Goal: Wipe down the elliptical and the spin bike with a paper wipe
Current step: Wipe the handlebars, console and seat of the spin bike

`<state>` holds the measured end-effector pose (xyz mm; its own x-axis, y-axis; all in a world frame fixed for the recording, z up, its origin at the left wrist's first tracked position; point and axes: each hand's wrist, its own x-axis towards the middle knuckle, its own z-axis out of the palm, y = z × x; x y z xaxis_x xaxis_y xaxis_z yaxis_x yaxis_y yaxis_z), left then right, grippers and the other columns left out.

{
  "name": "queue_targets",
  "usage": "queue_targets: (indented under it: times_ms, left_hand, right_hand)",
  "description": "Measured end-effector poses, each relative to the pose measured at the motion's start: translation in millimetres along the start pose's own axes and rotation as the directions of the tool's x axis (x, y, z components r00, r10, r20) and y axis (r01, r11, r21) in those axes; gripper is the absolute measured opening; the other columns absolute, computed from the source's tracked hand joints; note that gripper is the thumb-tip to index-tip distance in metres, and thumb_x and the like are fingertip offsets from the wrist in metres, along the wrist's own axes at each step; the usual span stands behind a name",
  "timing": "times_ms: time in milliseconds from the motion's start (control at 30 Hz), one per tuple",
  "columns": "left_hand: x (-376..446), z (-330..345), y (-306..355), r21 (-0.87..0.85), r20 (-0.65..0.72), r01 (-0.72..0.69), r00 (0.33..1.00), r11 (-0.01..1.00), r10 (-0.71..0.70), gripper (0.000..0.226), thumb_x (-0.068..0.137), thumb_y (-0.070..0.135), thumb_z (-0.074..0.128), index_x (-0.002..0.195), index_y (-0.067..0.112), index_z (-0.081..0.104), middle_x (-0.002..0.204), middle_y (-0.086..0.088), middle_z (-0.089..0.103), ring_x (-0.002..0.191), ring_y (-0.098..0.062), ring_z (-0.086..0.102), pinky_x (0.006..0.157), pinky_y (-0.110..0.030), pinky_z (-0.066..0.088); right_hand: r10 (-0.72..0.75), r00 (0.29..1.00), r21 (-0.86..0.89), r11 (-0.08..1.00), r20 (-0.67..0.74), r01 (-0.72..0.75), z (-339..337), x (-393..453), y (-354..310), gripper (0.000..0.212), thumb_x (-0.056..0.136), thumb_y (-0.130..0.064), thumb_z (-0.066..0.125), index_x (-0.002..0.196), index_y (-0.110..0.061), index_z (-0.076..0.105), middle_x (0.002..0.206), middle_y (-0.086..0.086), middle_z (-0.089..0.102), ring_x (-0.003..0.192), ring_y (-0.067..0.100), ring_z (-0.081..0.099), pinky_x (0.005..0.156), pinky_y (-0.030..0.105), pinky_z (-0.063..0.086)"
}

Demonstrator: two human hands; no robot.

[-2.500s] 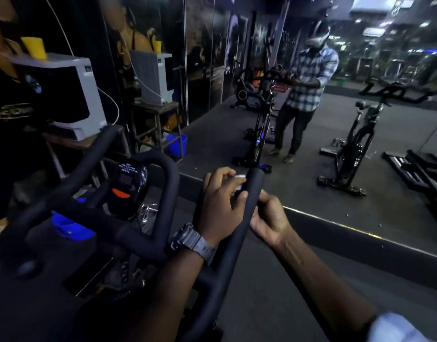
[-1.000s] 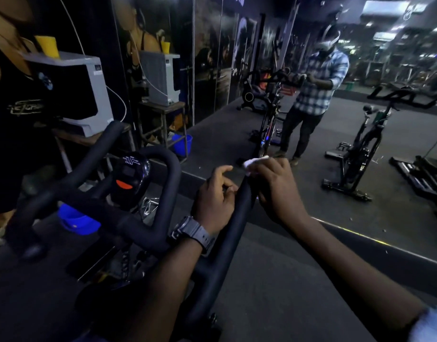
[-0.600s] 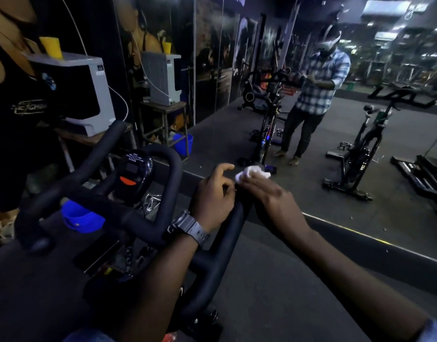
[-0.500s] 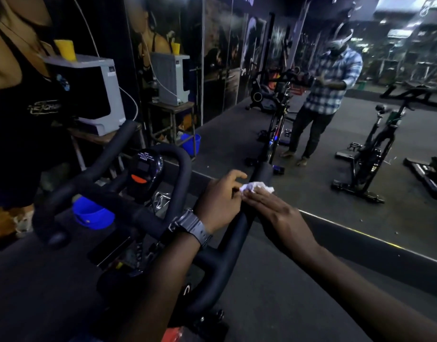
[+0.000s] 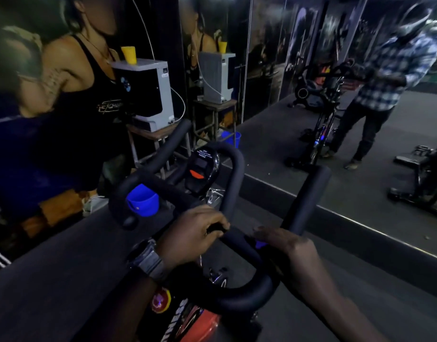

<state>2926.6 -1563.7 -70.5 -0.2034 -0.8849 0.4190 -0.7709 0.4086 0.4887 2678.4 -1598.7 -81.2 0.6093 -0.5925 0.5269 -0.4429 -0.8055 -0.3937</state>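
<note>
The spin bike's black handlebar fills the middle of the view, with its small console behind it. My left hand, a watch on its wrist, is wrapped around the bar's centre section. My right hand presses on the base of the right horn. Only a small bluish scrap of the paper wipe shows under its fingers. The horn's upper length is bare. The bike's red frame shows below. No elliptical can be made out.
A mirror wall stands just ahead, reflecting a person and other bikes. At the left are a wall poster, a white appliance with a yellow cup on a stool, and a blue tub seen between the bars.
Both hands have slid down from the right horn's tip to its base and the centre bar. The white wipe, plainly visible before, is now mostly covered by my right hand.
</note>
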Motion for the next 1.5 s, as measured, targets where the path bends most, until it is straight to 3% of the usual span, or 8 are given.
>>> queue_targets:
  times_ms: [300, 467, 633, 867, 1000, 1100, 1300, 1500]
  left_hand:
    - [11, -66, -91, 0.211, 0.033, 0.008, 0.999, 0.977, -0.015, 0.024, 0.069, 0.022, 0.086, 0.079, 0.022, 0.064, 0.087, 0.013, 0.053, 0.084, -0.007, 0.051, 0.074, -0.024, 0.04]
    - [34, -85, -124, 0.196, 0.176, -0.096, 0.983, 0.976, 0.062, 0.036, 0.062, 0.046, 0.083, 0.08, 0.027, 0.059, 0.083, 0.012, 0.051, 0.081, -0.01, 0.051, 0.071, -0.031, 0.045]
    - [27, -74, -130, 0.163, 0.064, -0.169, 0.985, 0.972, 0.16, 0.047, 0.061, 0.061, 0.076, 0.08, 0.028, 0.05, 0.081, 0.016, 0.044, 0.076, -0.01, 0.042, 0.071, -0.031, 0.039]
    - [25, -69, -138, 0.101, 0.037, -0.18, 0.984, 0.979, 0.177, 0.047, 0.065, 0.068, 0.068, 0.09, 0.029, 0.059, 0.09, 0.016, 0.05, 0.083, -0.005, 0.041, 0.076, -0.026, 0.034]
    - [22, -70, -143, -0.001, 0.007, -0.12, 0.993, 0.993, 0.12, 0.043, 0.066, 0.066, 0.065, 0.087, 0.029, 0.063, 0.09, 0.015, 0.055, 0.086, -0.009, 0.048, 0.077, -0.028, 0.041]
    - [20, -71, -143, -0.044, 0.0, -0.092, 0.996, 0.995, 0.092, 0.041, 0.067, 0.064, 0.065, 0.086, 0.028, 0.063, 0.091, 0.015, 0.057, 0.087, -0.008, 0.049, 0.077, -0.026, 0.04]
    - [17, -72, -143, -0.049, 0.023, -0.105, 0.994, 0.993, 0.106, 0.037, 0.07, 0.054, 0.074, 0.092, 0.026, 0.066, 0.096, 0.014, 0.057, 0.092, -0.01, 0.05, 0.079, -0.024, 0.04]
    - [16, -72, -144, -0.068, 0.0, -0.091, 0.996, 0.993, 0.092, 0.034, 0.069, 0.043, 0.083, 0.093, 0.024, 0.067, 0.098, 0.014, 0.06, 0.091, -0.009, 0.049, 0.08, -0.025, 0.04]
  right_hand:
    - [-0.038, 0.999, -0.146, 0.988, 0.031, 0.042, 57, 83, -39, 0.012, 0.086, -0.032, 0.065, 0.091, -0.024, 0.072, 0.089, -0.007, 0.069, 0.084, 0.008, 0.066, 0.067, 0.024, 0.053]
    - [-0.011, 0.996, -0.144, 0.989, 0.091, 0.024, 66, 93, -52, 0.023, 0.091, -0.032, 0.057, 0.1, -0.019, 0.073, 0.105, -0.006, 0.069, 0.093, 0.01, 0.067, 0.07, 0.03, 0.056]
    - [0.045, 0.996, -0.332, 0.943, 0.072, -0.018, 47, 38, -53, 0.035, 0.095, -0.025, 0.048, 0.126, -0.03, 0.064, 0.133, -0.019, 0.056, 0.108, 0.012, 0.059, 0.083, 0.027, 0.053]
    - [0.092, 0.996, -0.278, 0.956, -0.008, -0.091, 92, 111, -65, 0.022, 0.088, -0.022, 0.069, 0.11, -0.021, 0.073, 0.1, 0.0, 0.067, 0.089, 0.022, 0.065, 0.065, 0.033, 0.057]
    - [0.029, 0.999, -0.383, 0.924, 0.026, -0.017, 60, 73, -67, 0.034, 0.102, -0.038, 0.041, 0.098, -0.023, 0.071, 0.088, -0.004, 0.062, 0.072, 0.02, 0.062, 0.055, 0.031, 0.054]
    - [0.022, 1.0, -0.353, 0.935, 0.001, -0.021, 44, 53, -69, 0.026, 0.102, -0.03, 0.038, 0.091, -0.024, 0.06, 0.082, -0.007, 0.05, 0.06, 0.022, 0.058, 0.045, 0.028, 0.048]
    - [0.006, 1.0, -0.388, 0.922, 0.004, -0.004, 91, 110, -78, 0.008, 0.091, -0.021, 0.064, 0.089, -0.02, 0.071, 0.087, -0.004, 0.058, 0.083, 0.012, 0.051, 0.06, 0.018, 0.043]
    - [0.122, 0.992, -0.432, 0.895, -0.015, -0.116, 53, 16, -41, 0.013, 0.093, -0.056, 0.05, 0.093, -0.048, 0.061, 0.085, -0.028, 0.051, 0.077, -0.002, 0.054, 0.073, 0.027, 0.05]
